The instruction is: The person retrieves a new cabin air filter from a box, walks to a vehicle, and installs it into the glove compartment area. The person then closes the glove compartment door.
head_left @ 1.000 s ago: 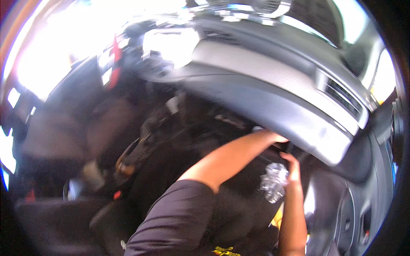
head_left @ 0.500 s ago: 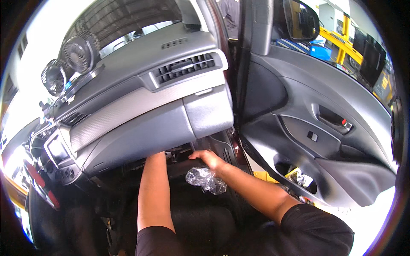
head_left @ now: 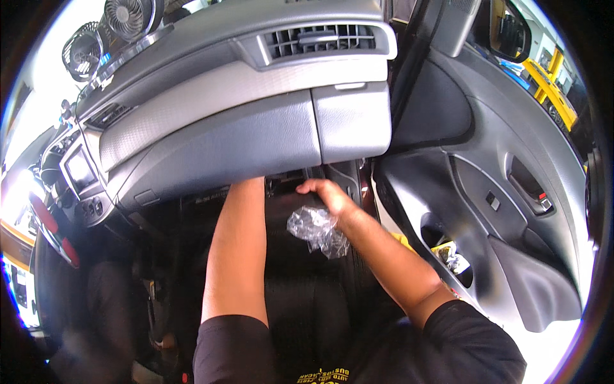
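My left forearm reaches up beneath the glove box, and the hand at its end is hidden behind the lower edge of the dashboard. Just right of it, my right hand is below the right end of the dashboard, with thumb and fingers curled. A crumpled clear plastic bag hangs from the palm side of this hand. The underside of the dashboard is dark, so what the left fingers touch cannot be seen.
To the right stands the open car door, with a packet in its lower pocket. An air vent lies above the glove box. Two small fans sit on the dashboard at the left, and the steering wheel is at the far left.
The view has shifted, so the dashboard and door sit higher and farther right. Both arms keep nearly the same pose, the left hand still under the dashboard and the bag still at the right hand.
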Demonstrator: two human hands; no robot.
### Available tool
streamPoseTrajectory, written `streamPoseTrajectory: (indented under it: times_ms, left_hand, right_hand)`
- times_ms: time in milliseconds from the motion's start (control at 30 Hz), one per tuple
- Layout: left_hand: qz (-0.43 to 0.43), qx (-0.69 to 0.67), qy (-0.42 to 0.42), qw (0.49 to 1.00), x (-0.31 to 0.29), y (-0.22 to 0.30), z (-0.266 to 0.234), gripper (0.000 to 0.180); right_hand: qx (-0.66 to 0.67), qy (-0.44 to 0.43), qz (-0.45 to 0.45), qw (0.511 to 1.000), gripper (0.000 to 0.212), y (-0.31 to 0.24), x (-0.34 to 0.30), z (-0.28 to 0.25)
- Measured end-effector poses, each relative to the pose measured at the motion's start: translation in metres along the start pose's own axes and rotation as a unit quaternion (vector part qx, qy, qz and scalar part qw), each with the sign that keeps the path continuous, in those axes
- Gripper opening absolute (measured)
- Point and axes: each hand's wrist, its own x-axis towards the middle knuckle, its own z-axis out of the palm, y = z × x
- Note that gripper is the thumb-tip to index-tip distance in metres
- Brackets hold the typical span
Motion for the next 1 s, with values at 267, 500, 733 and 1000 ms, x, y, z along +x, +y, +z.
streamPoseTrajectory:
  times_ms: [267,500,733,1000]
  left_hand:
    - [-0.008,0.009,-0.004,1.000,-0.008,0.004,-0.002,0.033]
    - [-0.001,-0.004,0.002,1.000,-0.004,0.017,-0.001,0.032]
    - [-0.015,-0.024,-0.003,1.000,-0.002,0.021,-0.001,0.031]
    - [-0.026,-0.034,-0.007,0.999,-0.005,0.018,-0.001,0.030]
  right_hand:
    - [0.014,-0.020,-0.023,0.999,0.018,-0.013,-0.015,0.011]
    - [-0.081,-0.060,-0.147,0.984,0.032,0.003,0.003,-0.012]
    - [-0.040,0.014,-0.042,0.998,0.028,-0.003,0.002,-0.004]
    - [-0.071,0.008,-0.041,0.997,0.026,-0.008,-0.020,0.013]
